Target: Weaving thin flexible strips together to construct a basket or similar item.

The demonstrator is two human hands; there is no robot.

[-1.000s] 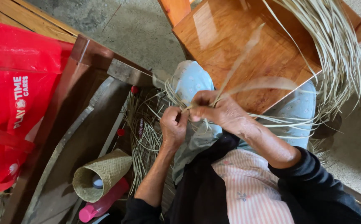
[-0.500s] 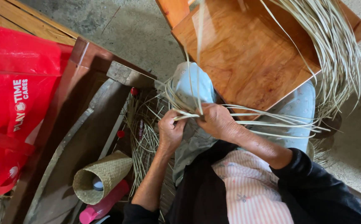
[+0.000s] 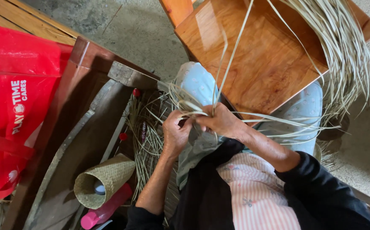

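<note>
Both hands, left hand point(image 3: 175, 133) and right hand point(image 3: 219, 121), pinch closed on thin, pale dried grass strips point(image 3: 195, 111) over the lap, near the polished wooden stool point(image 3: 261, 55); strips judged light, springy, creasable, best gripped near the crossing.

Red bag point(image 3: 10, 106): cut off at 9 o'clock edge. Pink bottle point(image 3: 104, 208): partly hidden beneath woven cone point(image 3: 104, 179).
</note>
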